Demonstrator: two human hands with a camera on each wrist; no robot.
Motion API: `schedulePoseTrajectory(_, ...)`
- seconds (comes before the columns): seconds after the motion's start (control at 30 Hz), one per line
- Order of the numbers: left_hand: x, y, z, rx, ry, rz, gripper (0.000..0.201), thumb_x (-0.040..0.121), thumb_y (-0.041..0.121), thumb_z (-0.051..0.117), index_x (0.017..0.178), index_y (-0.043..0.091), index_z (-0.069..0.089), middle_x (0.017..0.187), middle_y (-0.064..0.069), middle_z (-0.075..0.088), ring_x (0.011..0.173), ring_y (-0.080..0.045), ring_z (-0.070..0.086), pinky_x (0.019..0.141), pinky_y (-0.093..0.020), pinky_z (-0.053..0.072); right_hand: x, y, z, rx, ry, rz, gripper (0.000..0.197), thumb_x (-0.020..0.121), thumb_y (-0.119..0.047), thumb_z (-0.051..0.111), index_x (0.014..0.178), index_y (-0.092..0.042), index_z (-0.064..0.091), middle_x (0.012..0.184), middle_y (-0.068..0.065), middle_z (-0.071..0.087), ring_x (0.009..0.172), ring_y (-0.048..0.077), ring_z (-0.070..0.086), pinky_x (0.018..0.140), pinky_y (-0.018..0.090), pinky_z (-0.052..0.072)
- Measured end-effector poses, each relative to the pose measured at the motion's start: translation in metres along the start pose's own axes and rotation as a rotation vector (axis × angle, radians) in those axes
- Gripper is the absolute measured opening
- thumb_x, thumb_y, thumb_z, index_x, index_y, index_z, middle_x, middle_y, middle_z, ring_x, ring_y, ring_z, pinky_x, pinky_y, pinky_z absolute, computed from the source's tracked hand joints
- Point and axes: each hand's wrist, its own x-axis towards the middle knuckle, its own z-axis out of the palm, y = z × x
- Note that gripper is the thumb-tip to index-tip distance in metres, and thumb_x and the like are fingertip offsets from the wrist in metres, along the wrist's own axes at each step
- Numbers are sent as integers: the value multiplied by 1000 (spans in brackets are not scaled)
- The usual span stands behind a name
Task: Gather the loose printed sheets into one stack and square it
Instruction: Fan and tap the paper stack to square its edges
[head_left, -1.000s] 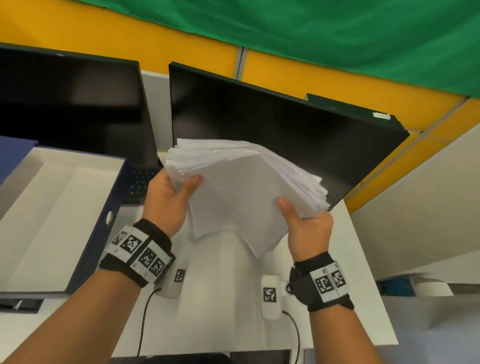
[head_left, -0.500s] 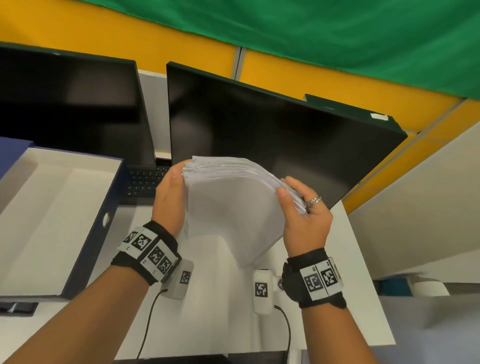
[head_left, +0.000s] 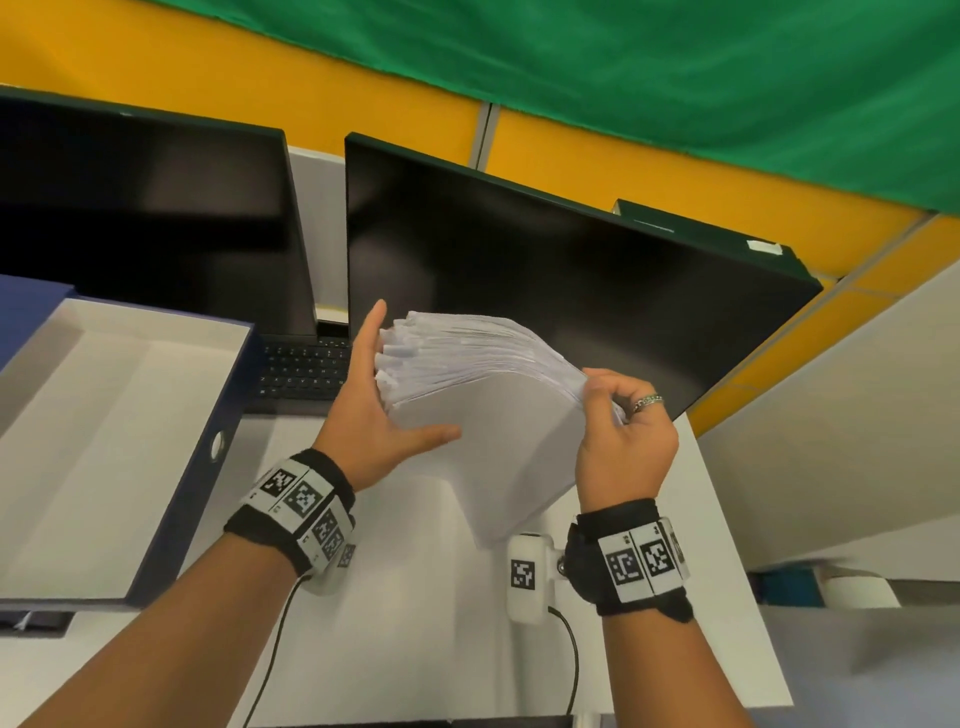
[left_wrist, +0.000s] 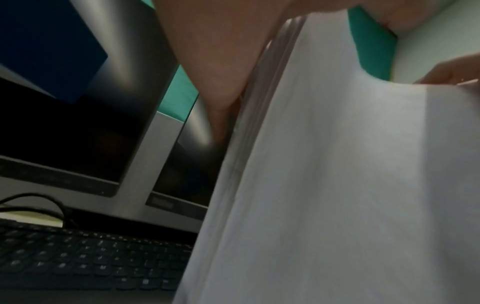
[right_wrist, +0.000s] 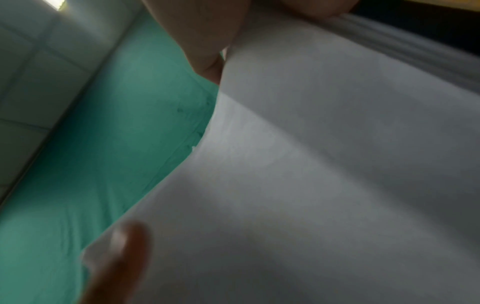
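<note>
I see the stack of sheets (head_left: 488, 415) held up on edge above the white desk (head_left: 415, 623), in front of the right one of 2 dark monitors (head_left: 545, 280). Its top edges are fanned and uneven, not flush. My left hand (head_left: 379, 415) is flat against the stack's left side, fingers straight and pointing up, thumb stretched across the near face: pressing, not clenching. My right hand (head_left: 623, 436) grasps the stack's right edge, fingers curled over the top of the sheets, a ring (head_left: 648, 401) on 1 finger. The left wrist view is blurred but shows the sheet edges against the palm; the right wrist view is also blurred, mostly white paper. A black keyboard (head_left: 304, 371) sits just left of the stack, below the left monitor (head_left: 145, 228). An open blue box file (head_left: 171, 467) lies on the desk's left side.
</note>
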Motion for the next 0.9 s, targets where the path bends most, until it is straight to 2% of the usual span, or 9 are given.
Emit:
schedulePoseTrajectory(0.07, 5, -3, -1, -20, 42, 18, 113, 67, 15, 88, 149, 39, 14, 141, 14, 44, 122, 10, 48, 87, 2, 39, 0, 1, 0, 1, 5, 0, 9, 91, -18, 62, 89, -24, 68, 87, -17, 67, 87, -1, 62, 83, 27, 56)
schedulePoseTrajectory(0.13, 12, -5, -3, -4, 67, 40, 93, 72, 11, 85, 147, 29, 32, 129, 20, 51, 113, 17, 52, 86, -1, 42, 0, 2, -1, 22, 21, 3, 12, 92, -15, 60, 87, -23, 67, 87, -12, 68, 86, 4, 63, 84, 32, 56)
schedulePoseTrajectory(0.27, 24, -9, -8, 28, 77, 49, 68, 71, 12, 86, 129, 21, 53, 117, 12, 63, 107, 2, 62, 88, -12, 50, 0, 1, -4, -2, -52, -80, 6, 88, -16, 67, 92, -19, 69, 94, -6, 68, 90, 2, 63, 84, 20, 53)
schedulePoseTrajectory(0.37, 29, -10, -7, 6, 73, 46, 60, 70, 13, 87, 121, 22, 56, 113, 10, 66, 104, -3, 65, 85, -14, 53, 2, 1, -6, -59, -45, -129, 8, 86, -11, 67, 87, -19, 70, 97, -4, 69, 92, 1, 62, 85, 16, 51)
schedulePoseTrajectory(0.53, 33, -9, -1, 33, 38, 45, 56, 70, 15, 86, 117, 24, 57, 109, 12, 66, 100, 3, 64, 83, -11, 52, 4, 4, -10, 2, 43, 1, 10, 90, -10, 61, 91, -12, 71, 94, 0, 70, 90, 9, 64, 86, 25, 54)
schedulePoseTrajectory(0.67, 33, -10, 0, 32, 33, 54, 52, 70, 15, 86, 113, 26, 58, 108, 10, 67, 101, -5, 66, 85, -17, 54, 6, 1, -8, 11, 12, 22, 9, 88, -18, 66, 94, -15, 71, 90, -4, 68, 86, 5, 63, 78, 14, 53)
schedulePoseTrajectory(0.8, 35, -9, 2, 45, 37, 46, 43, 75, 14, 83, 107, 31, 60, 104, 14, 67, 96, 3, 66, 82, -12, 53, 7, 1, -8, 76, 54, 98, 6, 91, -18, 63, 95, -22, 66, 97, 1, 69, 93, 14, 65, 87, 37, 57)
schedulePoseTrajectory(0.83, 36, -10, 2, 66, 37, 42, 38, 77, 16, 81, 108, 27, 63, 103, 14, 68, 94, 5, 66, 81, -11, 52, 6, 1, -9, 124, 36, 110, 11, 90, -21, 66, 99, -26, 63, 101, 1, 69, 96, 16, 66, 89, 40, 57)
schedulePoseTrajectory(0.9, 38, -12, 3, 106, 49, 36, 30, 82, 20, 77, 110, 18, 67, 101, 11, 70, 93, 3, 66, 83, -15, 53, 2, 4, -13, 187, -74, 64, 37, 80, -29, 77, 111, -30, 56, 109, -1, 68, 101, 15, 67, 88, 36, 58)
